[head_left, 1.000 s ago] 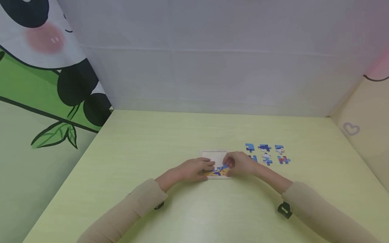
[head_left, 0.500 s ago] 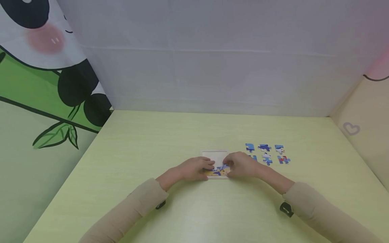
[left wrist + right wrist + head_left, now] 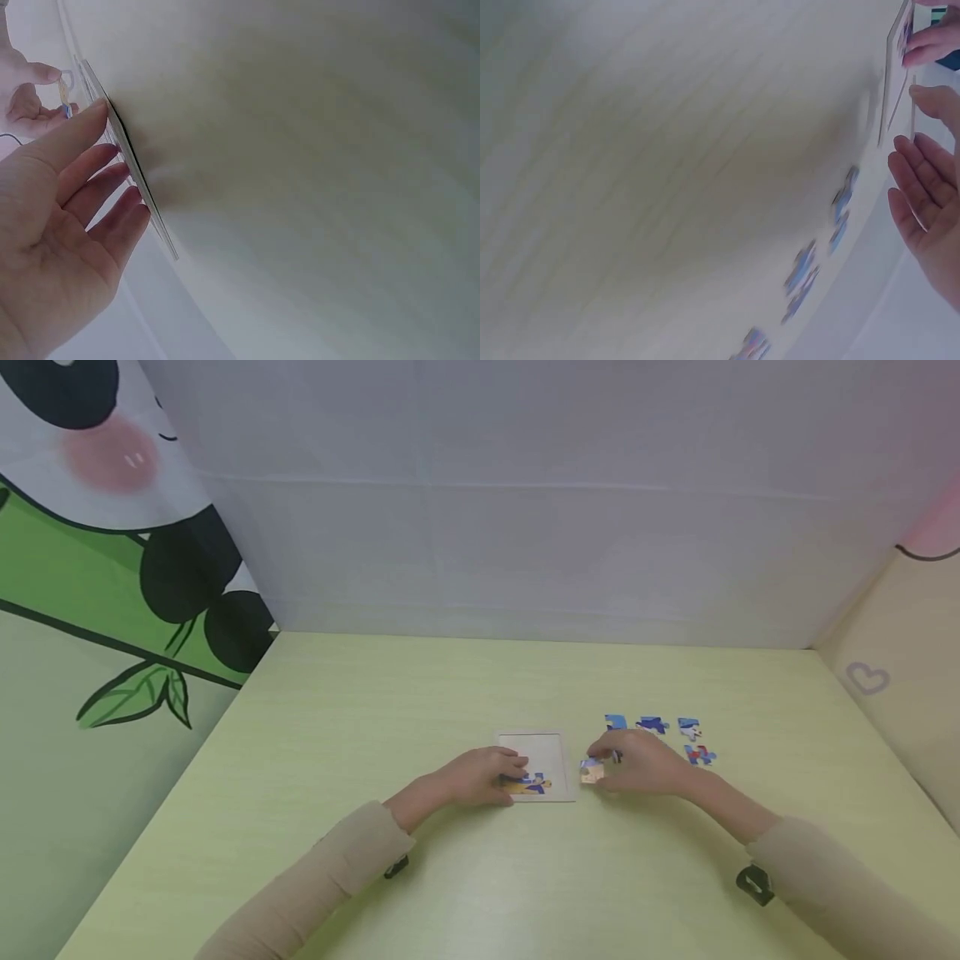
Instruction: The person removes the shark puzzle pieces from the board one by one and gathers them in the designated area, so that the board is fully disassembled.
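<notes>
A small white puzzle tray [image 3: 546,753] lies on the table, with a few joined yellow and blue puzzle pieces [image 3: 536,783] along its lower left. My left hand [image 3: 476,777] rests on the tray's left side, fingertips over its face and thumb at the near edge; it covers part of the pieces. Just right of the tray, my right hand [image 3: 645,764] pinches a puzzle piece [image 3: 591,771] between thumb and fingertips. In the right wrist view this puzzle piece [image 3: 913,109] is seen edge-on, raised beside the tray [image 3: 895,71].
Loose blue puzzle pieces lie in rows right of the tray, among them a dark blue one [image 3: 652,724], a blue and white one [image 3: 690,728] and a red and blue one [image 3: 700,755]. My right hand hides some. A grey wall [image 3: 525,560] stands behind the table.
My right hand has drawn back to the right from the tray, carrying a puzzle piece out of its lower right part. The left hand has stayed on the tray.
</notes>
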`<state>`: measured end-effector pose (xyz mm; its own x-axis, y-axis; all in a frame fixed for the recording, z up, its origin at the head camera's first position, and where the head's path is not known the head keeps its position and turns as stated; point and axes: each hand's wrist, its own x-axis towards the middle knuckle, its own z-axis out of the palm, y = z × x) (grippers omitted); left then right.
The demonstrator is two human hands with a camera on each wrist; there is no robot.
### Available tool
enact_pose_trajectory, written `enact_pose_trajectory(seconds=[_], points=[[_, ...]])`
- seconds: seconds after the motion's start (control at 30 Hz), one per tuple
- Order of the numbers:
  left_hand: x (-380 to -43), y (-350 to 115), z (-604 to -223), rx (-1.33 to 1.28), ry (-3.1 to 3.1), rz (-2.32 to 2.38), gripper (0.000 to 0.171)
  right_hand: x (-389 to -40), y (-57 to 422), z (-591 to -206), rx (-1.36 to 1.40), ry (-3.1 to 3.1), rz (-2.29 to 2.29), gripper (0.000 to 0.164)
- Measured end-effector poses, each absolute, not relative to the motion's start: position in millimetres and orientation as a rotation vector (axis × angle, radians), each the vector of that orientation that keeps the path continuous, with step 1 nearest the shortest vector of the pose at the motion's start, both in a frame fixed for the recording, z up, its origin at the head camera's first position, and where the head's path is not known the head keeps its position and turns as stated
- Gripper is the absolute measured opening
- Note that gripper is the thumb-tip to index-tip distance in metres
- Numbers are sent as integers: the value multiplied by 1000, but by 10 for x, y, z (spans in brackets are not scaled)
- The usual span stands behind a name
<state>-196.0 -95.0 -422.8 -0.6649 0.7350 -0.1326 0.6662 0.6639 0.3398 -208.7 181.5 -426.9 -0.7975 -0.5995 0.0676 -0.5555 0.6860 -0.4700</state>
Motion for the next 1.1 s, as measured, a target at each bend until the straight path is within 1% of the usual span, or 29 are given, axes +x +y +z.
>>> enact_pose_trajectory(seconds=[0.17, 0.33, 0.63, 1.1], points=[[-1967, -960, -4229, 1132, 2634, 382, 43, -2087, 2056, -4347, -951, 2808, -781, 31], [-1983, -963, -4231, 1122, 2652, 368, 44, -2059, 2183, -4400, -964, 2786, -824, 29], [-2012, -999, -4228, 1114, 2698, 360, 44, -2048, 2285, -4451, -993, 2768, -764, 30], [-2005, -1062, -4229, 992, 2719, 404, 48, -2055, 2302, -4452, -1014, 2733, -751, 29]])
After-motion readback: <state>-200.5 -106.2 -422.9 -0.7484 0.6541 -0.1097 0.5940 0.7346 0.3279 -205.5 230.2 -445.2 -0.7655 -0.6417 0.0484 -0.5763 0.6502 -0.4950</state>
